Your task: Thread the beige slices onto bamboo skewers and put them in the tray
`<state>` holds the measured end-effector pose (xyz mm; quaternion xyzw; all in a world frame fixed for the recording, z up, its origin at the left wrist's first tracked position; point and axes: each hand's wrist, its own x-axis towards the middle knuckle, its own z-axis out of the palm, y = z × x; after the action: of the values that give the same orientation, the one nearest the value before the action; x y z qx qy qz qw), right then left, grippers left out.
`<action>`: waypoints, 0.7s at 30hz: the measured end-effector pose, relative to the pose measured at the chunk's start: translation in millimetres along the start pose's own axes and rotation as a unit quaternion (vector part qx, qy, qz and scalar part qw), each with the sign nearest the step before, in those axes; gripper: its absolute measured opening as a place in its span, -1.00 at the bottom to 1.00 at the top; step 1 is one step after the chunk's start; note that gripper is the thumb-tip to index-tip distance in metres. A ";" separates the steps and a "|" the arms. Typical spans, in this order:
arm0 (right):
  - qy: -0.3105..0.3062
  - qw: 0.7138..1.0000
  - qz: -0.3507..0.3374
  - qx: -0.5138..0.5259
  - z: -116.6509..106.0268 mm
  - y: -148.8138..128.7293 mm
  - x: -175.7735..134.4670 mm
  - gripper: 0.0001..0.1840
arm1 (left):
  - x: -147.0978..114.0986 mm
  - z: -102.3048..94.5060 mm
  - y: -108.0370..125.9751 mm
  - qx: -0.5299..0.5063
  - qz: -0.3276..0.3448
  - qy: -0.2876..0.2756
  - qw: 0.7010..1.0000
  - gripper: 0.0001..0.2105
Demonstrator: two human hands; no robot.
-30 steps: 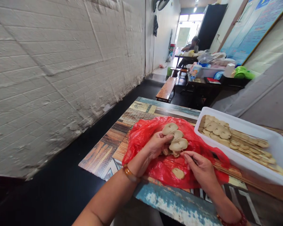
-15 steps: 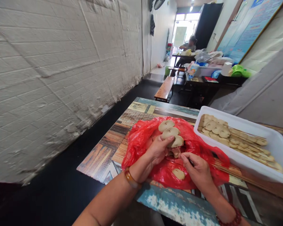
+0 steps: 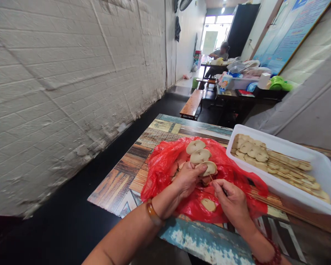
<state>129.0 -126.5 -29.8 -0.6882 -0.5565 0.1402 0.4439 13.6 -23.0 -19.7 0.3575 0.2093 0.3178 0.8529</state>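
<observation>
My left hand (image 3: 188, 178) pinches a flat, round, pale slice (image 3: 209, 168) between thumb and fingers. Two more slices (image 3: 199, 156) overlap in a row beyond it, threaded on the same thin stick as far as I can see. Fingers closed, my right hand (image 3: 231, 198) grips the near end of that skewer (image 3: 210, 178), whose tip sits by the lowest slice. Both hands are over a spread red plastic bag (image 3: 157, 173). Other slices in it are partly hidden under my left hand. A loose slice (image 3: 208, 204) lies on the bag between my wrists.
A white plastic tub (image 3: 324, 165) on the right holds rows of skewered slices (image 3: 253, 151). Bare skewers (image 3: 281, 209) lie between it and my right arm. The patterned table (image 3: 121, 173) ends at the left. Beyond are a bench (image 3: 192, 103), a cluttered table and a seated person (image 3: 222, 53).
The lowest slice has tilted and shifted slightly right in my left hand, showing more of its face. My right hand has barely moved and keeps its grip on the skewer.
</observation>
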 end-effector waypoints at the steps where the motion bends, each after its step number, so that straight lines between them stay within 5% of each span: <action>1: 0.000 1.000 0.001 0.001 -0.1 -0.1 0.3 -0.65 | -0.1 0.0 -1.2 0.007 -0.005 -0.008 1.000 -0.62; 8: 0.000 1.000 0.002 0.011 -1.1 1.3 1.8 -0.65 | -1.5 6.1 -6.7 -0.013 -0.006 0.022 1.000 -0.57; 12: -0.004 1.000 -0.003 0.014 -1.5 2.1 1.7 -0.65 | -2.9 5.8 0.3 0.007 -0.013 -0.006 1.000 -0.66; 21: -0.038 0.999 0.001 0.022 3.1 4.0 -1.7 -0.64 | 1.9 -7.0 21.4 -0.059 0.017 0.062 0.996 -0.62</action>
<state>128.9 -126.6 -35.2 -0.6731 -0.5690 0.1783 0.4375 2.5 -6.7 -8.6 0.2902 0.2362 0.3656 0.8522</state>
